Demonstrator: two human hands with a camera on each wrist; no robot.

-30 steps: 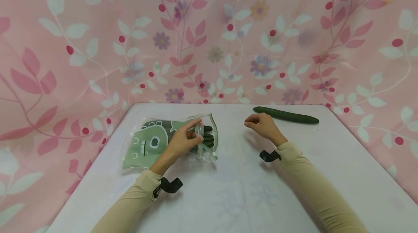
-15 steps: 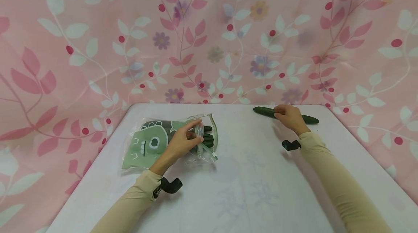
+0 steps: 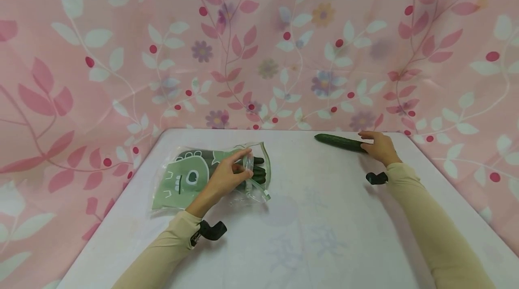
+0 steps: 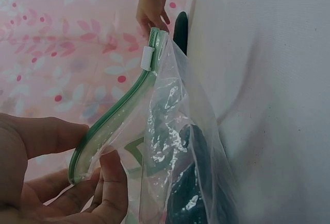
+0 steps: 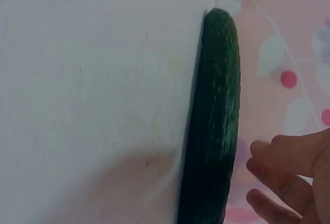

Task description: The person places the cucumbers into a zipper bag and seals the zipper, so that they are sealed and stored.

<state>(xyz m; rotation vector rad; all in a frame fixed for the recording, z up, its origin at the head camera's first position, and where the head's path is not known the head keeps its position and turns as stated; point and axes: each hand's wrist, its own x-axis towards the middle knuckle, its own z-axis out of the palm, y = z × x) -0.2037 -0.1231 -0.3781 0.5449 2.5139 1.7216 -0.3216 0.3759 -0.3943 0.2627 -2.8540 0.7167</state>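
A clear zip bag with a green cartoon print lies at the left of the table, several dark green cucumbers inside it. My left hand pinches the bag's opening; in the left wrist view, thumb and fingers hold the green zip edge. A single cucumber lies at the back right. Over its right end is my right hand, fingers apart and partly bent. The right wrist view has the fingers beside the cucumber, with a gap between them.
The white table has its back edge against a pink curtain with leaves and flowers. A white zip slider sits on the bag's zip edge. Each wrist wears a small black camera.
My right hand has moved right, from left of the single cucumber, across its middle, to its right end. The left hand and the bag have stayed in place.
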